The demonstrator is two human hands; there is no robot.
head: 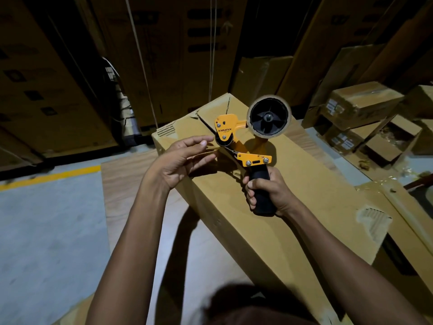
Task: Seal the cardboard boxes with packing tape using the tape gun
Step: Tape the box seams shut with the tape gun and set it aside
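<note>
A long cardboard box (293,191) lies in front of me, its far end flaps slightly apart. Above it I hold an orange tape gun (236,137) with a black handle, which my right hand (267,191) grips. A roll of clear tape (269,117) sits on the gun's black hub. My left hand (185,158) is at the gun's roller end, thumb and fingers pinching the loose tape end there. The tape strip itself is hard to see.
Tall stacked cartons stand along the back. Several smaller boxes (360,106) and torn cardboard lie at the right. A wood-grain board (126,181) lies under the box on the grey floor, with a yellow line (51,177) at the left.
</note>
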